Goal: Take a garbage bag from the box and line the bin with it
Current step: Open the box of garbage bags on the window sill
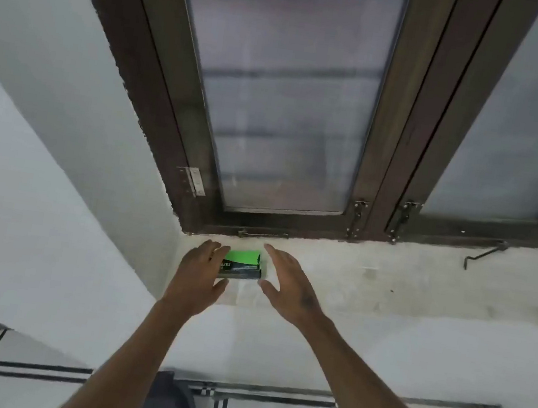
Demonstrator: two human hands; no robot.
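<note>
Garbage bag box (241,265) sits on the pale stone window sill (388,282), at the sill's left end, close under the dark brown window frame (156,112). Box is small, bright green on top, dark on the front face with white lettering ending in "BAGS". It looks closed; contents not visible.

Left hand (200,272) is on the box's left end: fingers (217,252) curl over the top left edge, thumb reaches under the front lower corner. Partly open grip, touching the box but not clearly clamped on it.

Right hand (288,281) is spread wide open just beside the box's right end, forefinger stretched past the far corner, thumb near the front right corner. Holds nothing; contact with the box cannot be told.

Bin (168,404): dark, rounded, on the tiled floor (27,387) directly below the sill, partly hidden by the left forearm. Its inside is not visible, so a liner cannot be told.

Window panes are frosted; metal latches (359,213) sit at the lower frame.
</note>
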